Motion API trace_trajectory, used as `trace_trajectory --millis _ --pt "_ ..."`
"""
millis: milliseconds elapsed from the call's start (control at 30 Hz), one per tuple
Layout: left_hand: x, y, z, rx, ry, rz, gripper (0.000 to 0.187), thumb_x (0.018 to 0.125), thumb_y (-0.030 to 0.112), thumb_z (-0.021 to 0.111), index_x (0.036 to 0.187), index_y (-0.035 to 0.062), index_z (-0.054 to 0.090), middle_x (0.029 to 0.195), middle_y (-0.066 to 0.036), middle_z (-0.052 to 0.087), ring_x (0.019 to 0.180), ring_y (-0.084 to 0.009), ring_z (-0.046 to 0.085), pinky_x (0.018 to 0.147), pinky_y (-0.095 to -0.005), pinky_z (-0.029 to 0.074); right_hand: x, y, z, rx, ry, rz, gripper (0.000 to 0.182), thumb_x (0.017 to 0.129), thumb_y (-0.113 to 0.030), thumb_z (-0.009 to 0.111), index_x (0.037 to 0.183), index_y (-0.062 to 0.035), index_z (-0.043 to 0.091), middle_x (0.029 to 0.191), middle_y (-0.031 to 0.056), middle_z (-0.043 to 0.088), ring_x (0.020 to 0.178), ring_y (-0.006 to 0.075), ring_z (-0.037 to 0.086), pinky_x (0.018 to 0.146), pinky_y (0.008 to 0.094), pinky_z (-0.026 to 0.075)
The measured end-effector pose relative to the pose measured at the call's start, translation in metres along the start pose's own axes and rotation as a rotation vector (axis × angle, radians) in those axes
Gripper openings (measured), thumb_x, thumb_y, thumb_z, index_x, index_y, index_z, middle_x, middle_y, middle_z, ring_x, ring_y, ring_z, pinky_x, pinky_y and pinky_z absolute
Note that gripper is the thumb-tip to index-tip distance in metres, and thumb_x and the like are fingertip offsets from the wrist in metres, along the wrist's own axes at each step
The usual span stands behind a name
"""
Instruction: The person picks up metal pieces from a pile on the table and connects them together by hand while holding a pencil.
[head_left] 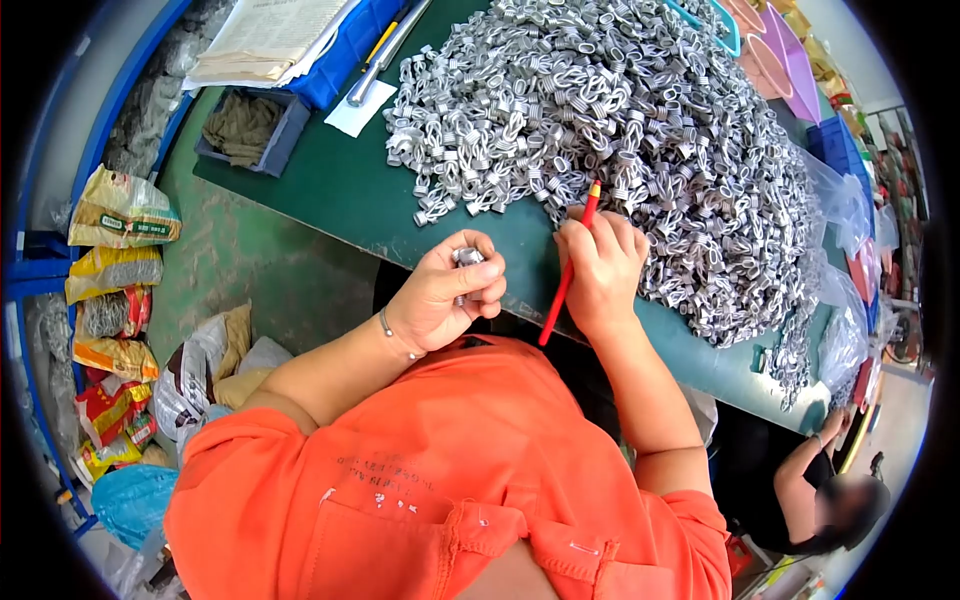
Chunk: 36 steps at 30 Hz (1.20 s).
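My left hand (455, 285) is closed in front of my chest, its fingers wrapped round a small silver metal fitting (467, 258). To the right, my right hand (603, 265) grips a slim red pen-shaped tool (556, 303), which slants across the palm with its orange-tipped end upward. My right fingertips are at the near edge of a large heap of looped grey metal fittings (560, 110). Whether those fingers also pinch a fitting cannot be made out. The heap covers much of the green table (320, 205).
At the table's left stand a blue bin (325, 70) with papers (265, 45) and a small grey box (285, 135) holding a cloth. Filled sacks (120, 215) line the floor at left. Clear plastic bags (842, 330) and another person (800, 490) are at the right.
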<state>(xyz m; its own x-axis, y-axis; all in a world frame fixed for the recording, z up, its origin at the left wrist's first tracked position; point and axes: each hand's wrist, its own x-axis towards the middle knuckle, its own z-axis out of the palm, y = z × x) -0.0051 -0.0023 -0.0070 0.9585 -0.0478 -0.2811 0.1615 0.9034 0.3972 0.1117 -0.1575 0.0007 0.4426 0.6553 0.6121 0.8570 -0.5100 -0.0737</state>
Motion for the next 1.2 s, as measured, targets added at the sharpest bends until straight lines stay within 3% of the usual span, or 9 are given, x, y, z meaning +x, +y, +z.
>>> trace_trajectory --millis 200,400,633,733,900,1067,1133,1167,1200 --pt "-0.002 0.000 0.004 0.312 0.153 -0.014 0.011 0.083 0.004 0.057 0.092 0.0034 0.052 0.068 -0.002 0.049 0.054 -0.0086 0.045 0.044 -0.0217 0.037 0.002 0.001 -0.006 0.336 0.087 0.031 0.020 0.065 0.003 0.061 0.082 -0.0046 0.052 0.088 0.0109 0.059 0.070 0.0258 0.055 0.059 0.0327 0.042" --pt "0.004 -0.004 0.009 0.442 0.129 0.085 0.028 0.080 0.001 0.059 0.107 -0.0022 0.052 0.080 -0.006 0.056 0.059 -0.0096 0.052 0.046 -0.0198 0.041 -0.001 -0.043 -0.032 1.463 0.090 0.803 0.019 0.080 0.009 0.052 0.089 -0.0027 0.039 0.089 0.0144 0.055 0.070 0.0126 0.058 0.056 0.0207 0.050" --pt "-0.001 0.000 0.008 0.524 0.022 0.176 0.021 0.079 -0.002 0.059 0.099 -0.0004 0.053 0.073 -0.005 0.056 0.059 -0.0084 0.052 0.048 -0.0193 0.042 -0.015 -0.042 -0.028 1.674 -0.001 0.907 0.016 0.084 0.006 0.049 0.089 -0.0031 0.038 0.089 0.0156 0.054 0.070 0.0148 0.059 0.056 0.0223 0.051" --pt "-0.005 0.002 0.013 0.581 0.020 0.168 0.018 0.079 -0.003 0.059 0.096 -0.0004 0.054 0.074 -0.006 0.055 0.059 -0.0083 0.052 0.048 -0.0193 0.042 -0.023 -0.042 -0.024 1.703 0.039 0.879 0.016 0.084 0.006 0.050 0.089 -0.0037 0.038 0.090 0.0150 0.054 0.069 0.0148 0.059 0.057 0.0231 0.051" --pt "-0.005 0.000 0.015 0.667 -0.062 0.266 0.020 0.079 0.000 0.061 0.098 -0.0017 0.056 0.075 -0.003 0.057 0.060 -0.0048 0.053 0.050 -0.0165 0.043 -0.030 -0.041 -0.017 1.581 0.129 0.698 0.036 0.072 0.020 0.053 0.092 -0.0056 0.036 0.098 0.0151 0.050 0.094 0.0254 0.056 0.080 0.0327 0.049" --pt "-0.001 0.001 0.009 0.620 -0.062 0.249 0.018 0.081 0.000 0.059 0.099 -0.0016 0.055 0.075 -0.005 0.058 0.061 -0.0070 0.054 0.051 -0.0180 0.043 -0.031 -0.040 -0.024 1.365 0.200 0.502 0.038 0.071 0.017 0.058 0.092 -0.0053 0.035 0.098 0.0165 0.050 0.091 0.0270 0.058 0.079 0.0350 0.049" --pt "0.001 0.000 0.006 0.197 -0.126 0.101 0.017 0.084 0.003 0.055 0.100 -0.0008 0.054 0.083 -0.008 0.059 0.070 -0.0123 0.058 0.057 -0.0235 0.048 -0.031 -0.037 -0.030 1.288 0.164 0.346 0.038 0.072 0.011 0.062 0.092 -0.0052 0.035 0.098 0.0186 0.053 0.087 0.0276 0.059 0.079 0.0350 0.050" --pt "0.001 0.000 0.007 0.192 -0.081 0.081 0.020 0.085 0.009 0.054 0.103 0.0010 0.050 0.098 -0.012 0.055 0.075 -0.0193 0.059 0.062 -0.0326 0.052 -0.028 -0.034 -0.029 1.203 0.219 0.315 0.035 0.070 0.007 0.065 0.090 -0.0052 0.038 0.093 0.0176 0.057 0.075 0.0260 0.060 0.069 0.0328 0.050" --pt "0.000 0.002 0.008 0.192 -0.083 0.080 0.020 0.085 0.009 0.054 0.103 0.0010 0.050 0.098 -0.012 0.055 0.075 -0.0193 0.059 0.062 -0.0326 0.052 -0.025 -0.027 -0.028 1.201 0.220 0.316 0.035 0.070 0.007 0.065 0.090 -0.0052 0.038 0.093 0.0176 0.057 0.075 0.0260 0.060 0.069 0.0328 0.050"
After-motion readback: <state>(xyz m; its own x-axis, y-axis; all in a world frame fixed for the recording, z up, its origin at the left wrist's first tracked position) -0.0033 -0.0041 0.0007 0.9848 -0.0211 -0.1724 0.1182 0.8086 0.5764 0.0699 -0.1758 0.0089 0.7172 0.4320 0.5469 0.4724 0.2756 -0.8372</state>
